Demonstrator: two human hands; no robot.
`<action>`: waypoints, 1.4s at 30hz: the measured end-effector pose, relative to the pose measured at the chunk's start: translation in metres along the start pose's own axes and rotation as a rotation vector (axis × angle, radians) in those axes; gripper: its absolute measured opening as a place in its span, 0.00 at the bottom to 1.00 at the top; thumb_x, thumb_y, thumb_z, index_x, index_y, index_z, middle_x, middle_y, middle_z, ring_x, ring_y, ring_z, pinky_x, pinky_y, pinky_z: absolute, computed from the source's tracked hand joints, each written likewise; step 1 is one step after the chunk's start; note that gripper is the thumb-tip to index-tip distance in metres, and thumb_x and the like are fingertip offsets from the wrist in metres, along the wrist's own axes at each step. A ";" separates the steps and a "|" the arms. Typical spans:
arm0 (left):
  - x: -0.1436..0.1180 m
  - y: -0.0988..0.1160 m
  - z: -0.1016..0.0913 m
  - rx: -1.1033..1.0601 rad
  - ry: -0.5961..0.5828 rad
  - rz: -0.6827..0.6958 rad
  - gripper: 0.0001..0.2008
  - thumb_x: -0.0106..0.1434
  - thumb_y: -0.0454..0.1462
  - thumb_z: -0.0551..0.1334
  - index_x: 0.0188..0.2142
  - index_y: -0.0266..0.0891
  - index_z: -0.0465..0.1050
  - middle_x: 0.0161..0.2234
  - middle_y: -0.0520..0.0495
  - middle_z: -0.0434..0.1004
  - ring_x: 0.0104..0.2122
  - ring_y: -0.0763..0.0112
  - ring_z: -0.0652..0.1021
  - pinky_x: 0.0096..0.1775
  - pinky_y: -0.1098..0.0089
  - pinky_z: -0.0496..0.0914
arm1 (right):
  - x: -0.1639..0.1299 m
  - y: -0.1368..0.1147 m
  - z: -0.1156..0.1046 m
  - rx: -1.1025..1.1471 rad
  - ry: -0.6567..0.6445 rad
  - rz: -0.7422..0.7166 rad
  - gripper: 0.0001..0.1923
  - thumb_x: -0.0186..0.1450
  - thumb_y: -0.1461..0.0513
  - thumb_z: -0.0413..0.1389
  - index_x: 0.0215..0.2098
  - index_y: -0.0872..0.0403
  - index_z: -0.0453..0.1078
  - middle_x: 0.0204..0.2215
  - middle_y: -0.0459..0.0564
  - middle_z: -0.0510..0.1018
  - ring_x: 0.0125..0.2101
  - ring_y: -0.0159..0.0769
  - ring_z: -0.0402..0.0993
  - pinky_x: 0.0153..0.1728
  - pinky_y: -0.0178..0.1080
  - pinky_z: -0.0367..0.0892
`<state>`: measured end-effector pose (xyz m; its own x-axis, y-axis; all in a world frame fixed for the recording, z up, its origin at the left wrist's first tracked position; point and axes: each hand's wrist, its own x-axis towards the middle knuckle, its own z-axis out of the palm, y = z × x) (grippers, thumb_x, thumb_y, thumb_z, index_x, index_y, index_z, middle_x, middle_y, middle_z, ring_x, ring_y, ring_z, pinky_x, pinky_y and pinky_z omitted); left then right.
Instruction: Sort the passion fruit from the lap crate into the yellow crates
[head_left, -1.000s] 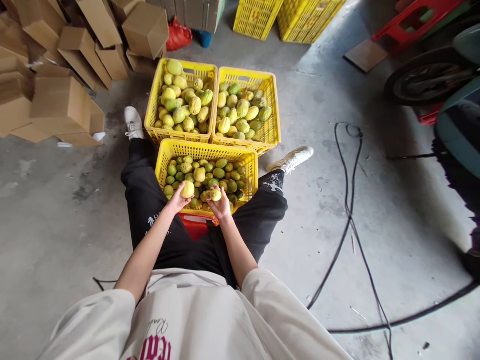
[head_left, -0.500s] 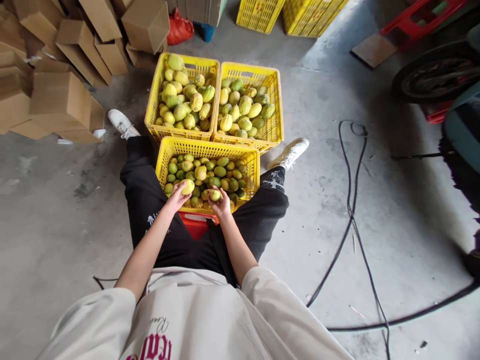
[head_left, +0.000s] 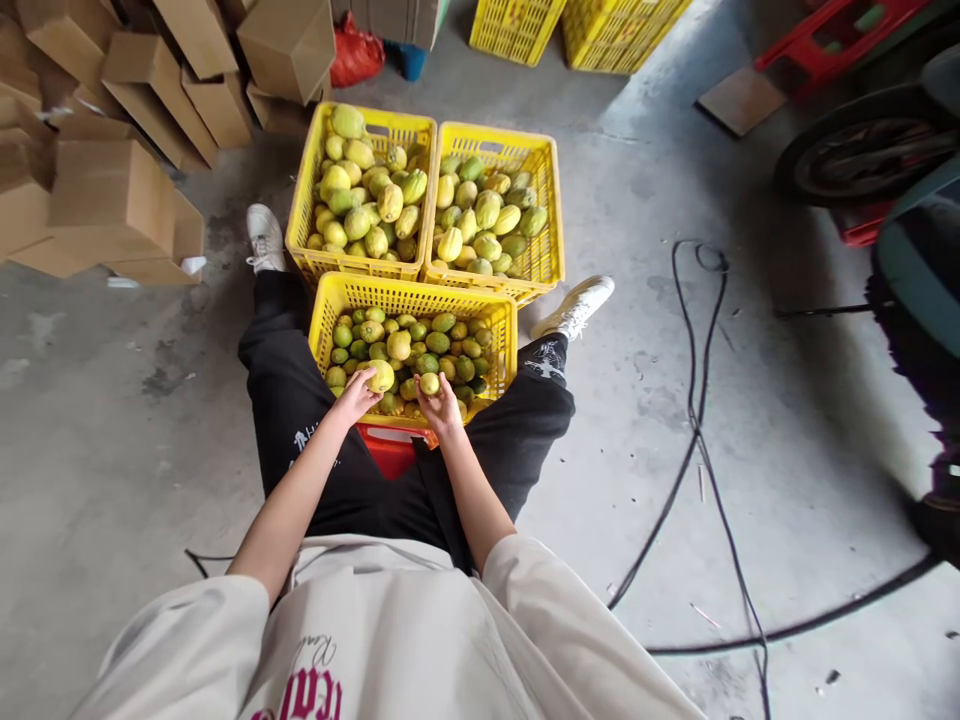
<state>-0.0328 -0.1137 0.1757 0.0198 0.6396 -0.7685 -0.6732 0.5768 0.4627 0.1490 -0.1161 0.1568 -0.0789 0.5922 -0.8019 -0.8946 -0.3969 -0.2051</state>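
My left hand (head_left: pixel 358 397) is closed around a yellow lemon (head_left: pixel 381 377). In my right hand (head_left: pixel 442 409) is a smaller yellow-green lemon (head_left: pixel 429 384), its rounded end facing up. Both hands are above the near side of a yellow plastic crate (head_left: pixel 512 350) between my legs. Inside that crate lie many small green and yellow lemons (head_left: pixel 399 346), partly hidden by my hands.
Beyond it stand a left yellow crate (head_left: pixel 299 205) and a right yellow crate (head_left: pixel 559 215), both holding larger yellow-green fruit. Cardboard boxes (head_left: pixel 105 195) are piled at the left. A black cable (head_left: pixel 694 420) crosses the floor at the right, near a wheel (head_left: pixel 847 145).
The lemon in my right hand has turned so its end faces up. The left-hand lemon has rotated and shifted slightly. My left foot has swung inward toward the crates.
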 end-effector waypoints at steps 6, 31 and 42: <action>0.000 0.005 -0.003 -0.054 0.105 0.016 0.08 0.58 0.36 0.65 0.38 0.38 0.72 0.33 0.48 0.79 0.32 0.70 0.80 0.34 0.72 0.73 | -0.007 0.000 0.002 -0.001 -0.095 0.130 0.10 0.68 0.62 0.52 0.46 0.53 0.71 0.33 0.51 0.81 0.34 0.37 0.81 0.28 0.36 0.79; -0.003 0.009 0.004 -0.078 0.109 -0.023 0.17 0.60 0.49 0.67 0.41 0.39 0.74 0.32 0.44 0.78 0.32 0.66 0.80 0.33 0.70 0.76 | -0.012 -0.005 0.003 -0.067 -0.132 0.075 0.14 0.72 0.55 0.48 0.34 0.54 0.69 0.24 0.47 0.76 0.16 0.26 0.61 0.12 0.26 0.56; -0.003 0.014 -0.004 -0.120 0.132 -0.079 0.17 0.65 0.51 0.59 0.39 0.39 0.71 0.28 0.46 0.74 0.25 0.67 0.77 0.20 0.75 0.66 | -0.013 -0.007 0.005 -0.070 -0.122 0.080 0.18 0.69 0.50 0.52 0.29 0.53 0.67 0.20 0.44 0.71 0.17 0.26 0.60 0.12 0.28 0.57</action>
<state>-0.0450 -0.1092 0.1830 -0.0155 0.5179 -0.8553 -0.7569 0.5528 0.3484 0.1541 -0.1170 0.1714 -0.2052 0.6358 -0.7441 -0.8506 -0.4919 -0.1857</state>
